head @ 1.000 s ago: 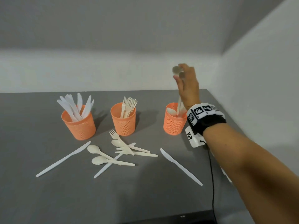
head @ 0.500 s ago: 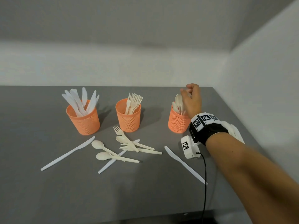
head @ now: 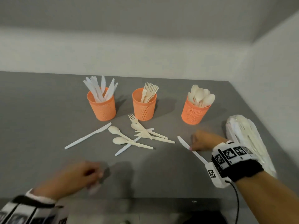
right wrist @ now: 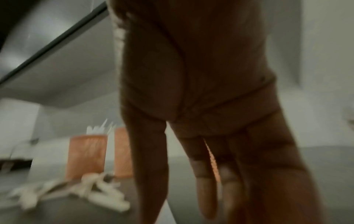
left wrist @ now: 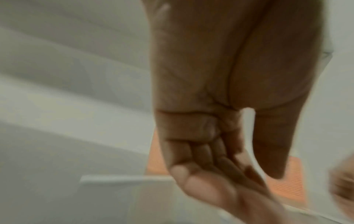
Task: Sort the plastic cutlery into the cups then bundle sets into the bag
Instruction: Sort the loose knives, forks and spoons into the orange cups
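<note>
So the right hand [head: 203,141] has dropped from the spoon cup [head: 195,113] down to the table [head: 40,110], and it's now reaching onto the lone white knife [head: 191,148] lying just right of the loose pile. Fingertips look like they're touching the knife around its middle, but it's blurry, and the right wrist view shows the fingers hanging fairly straight with nothing between them, so he or she isn't gripping it yet as far as one can tell. The spoon that hand was carrying half a second ago is gone from it; presumably it's sitting with the other spoons in that cup now.

The left hand [head: 77,177] is coming into view at the near edge, which wasn't there before. Fingers are loosely curled, nothing held that shows, though it's smeared with motion.

Further out: knife cup [head: 102,105] on the left, fork cup [head: 144,105] in the middle. Still loose on the table are two more knives, three spoons and two forks in a tangle [head: 139,136]. The bag [head: 249,141] is lying at the right edge with cutlery already in it.

So sorting is going on, knife likely next, bound for the far-left cup.
</note>
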